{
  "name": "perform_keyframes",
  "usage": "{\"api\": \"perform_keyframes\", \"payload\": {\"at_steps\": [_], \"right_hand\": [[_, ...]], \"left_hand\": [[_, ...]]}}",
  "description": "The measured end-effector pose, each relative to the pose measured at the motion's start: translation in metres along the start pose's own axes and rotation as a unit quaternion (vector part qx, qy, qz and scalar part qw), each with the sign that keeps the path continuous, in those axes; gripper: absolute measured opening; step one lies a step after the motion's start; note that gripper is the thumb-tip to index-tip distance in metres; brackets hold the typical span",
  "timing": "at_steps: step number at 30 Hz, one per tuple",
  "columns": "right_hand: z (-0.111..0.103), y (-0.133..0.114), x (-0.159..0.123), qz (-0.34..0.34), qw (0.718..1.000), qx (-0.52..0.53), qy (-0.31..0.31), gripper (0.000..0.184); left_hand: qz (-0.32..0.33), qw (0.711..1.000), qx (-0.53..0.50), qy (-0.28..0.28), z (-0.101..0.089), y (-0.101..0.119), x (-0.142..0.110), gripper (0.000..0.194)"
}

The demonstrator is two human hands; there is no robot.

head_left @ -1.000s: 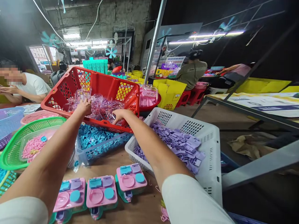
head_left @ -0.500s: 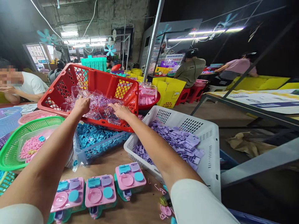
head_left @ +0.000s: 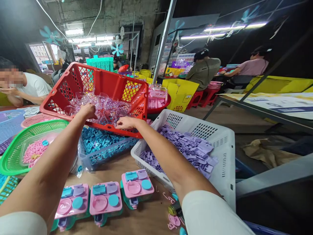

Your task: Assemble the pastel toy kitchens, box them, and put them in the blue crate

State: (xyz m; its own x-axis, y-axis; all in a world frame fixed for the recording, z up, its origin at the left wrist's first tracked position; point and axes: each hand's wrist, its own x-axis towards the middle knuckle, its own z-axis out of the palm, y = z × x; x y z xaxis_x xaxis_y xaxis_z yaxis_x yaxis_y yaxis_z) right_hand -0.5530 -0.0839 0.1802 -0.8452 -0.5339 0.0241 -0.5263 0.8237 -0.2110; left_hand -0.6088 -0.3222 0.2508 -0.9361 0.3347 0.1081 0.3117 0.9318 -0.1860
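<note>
A red crate [head_left: 110, 80] is propped at a tilt over a blue basket, with a heap of clear plastic pieces [head_left: 104, 102] inside. My left hand [head_left: 88, 111] reaches over the crate's front rim into this heap; its fingers are curled and their tips are hidden among the pieces. Just inside the front rim, further right, my right hand [head_left: 126, 123] has its fingers drawn together at the edge of the heap. What either hand grips cannot be made out. Pink toy sets [head_left: 105, 199] with blue and purple parts stand in a row below my arms.
Blue parts fill the blue basket [head_left: 107, 151] under the crate. A white basket [head_left: 225, 156] of purple pieces stands right, a green basket [head_left: 9, 163] with pink pieces left. Small loose parts [head_left: 174, 220] lie near my right arm. A person [head_left: 36, 85] sits at left.
My right hand has come down and nearer to the crate's front rim, its fingers now drawn together. My left hand has shifted slightly within the clear pieces. The view has turned a little.
</note>
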Motion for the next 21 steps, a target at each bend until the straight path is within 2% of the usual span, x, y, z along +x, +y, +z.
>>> {"api": "perform_keyframes", "payload": {"at_steps": [3, 6, 8, 12, 15, 18, 19, 21], "right_hand": [[0.001, 0.002, -0.001, -0.01, 1.0, 0.015, 0.018, 0.01], [0.0, 0.003, -0.002, -0.01, 0.997, 0.027, 0.069, 0.017], [-0.001, 0.003, -0.003, -0.015, 0.99, 0.055, 0.127, 0.021], [-0.005, 0.001, -0.003, -0.029, 0.954, 0.152, 0.258, 0.019], [-0.014, 0.003, -0.011, -0.011, 0.909, 0.192, 0.368, 0.023], [-0.032, 0.013, -0.047, -0.002, 0.862, 0.189, 0.47, 0.032], [-0.038, 0.016, -0.067, -0.002, 0.858, 0.178, 0.482, 0.036], [-0.048, 0.02, -0.115, -0.001, 0.872, 0.147, 0.466, 0.043]], "left_hand": [[-0.003, 0.999, -0.029, 0.015, -0.001, -0.001, -0.001, 0.03], [-0.009, 0.997, -0.065, 0.04, -0.003, -0.003, -0.003, 0.023], [-0.012, 0.992, -0.105, 0.073, -0.006, -0.005, -0.005, 0.025], [0.002, 0.956, -0.218, 0.196, -0.012, -0.002, -0.013, 0.025], [0.047, 0.936, -0.255, 0.239, -0.018, 0.004, -0.022, 0.026], [0.11, 0.907, -0.302, 0.273, -0.022, 0.009, -0.03, 0.031], [0.127, 0.897, -0.317, 0.281, -0.022, 0.011, -0.031, 0.037], [0.143, 0.877, -0.347, 0.3, -0.022, 0.014, -0.031, 0.055]]}}
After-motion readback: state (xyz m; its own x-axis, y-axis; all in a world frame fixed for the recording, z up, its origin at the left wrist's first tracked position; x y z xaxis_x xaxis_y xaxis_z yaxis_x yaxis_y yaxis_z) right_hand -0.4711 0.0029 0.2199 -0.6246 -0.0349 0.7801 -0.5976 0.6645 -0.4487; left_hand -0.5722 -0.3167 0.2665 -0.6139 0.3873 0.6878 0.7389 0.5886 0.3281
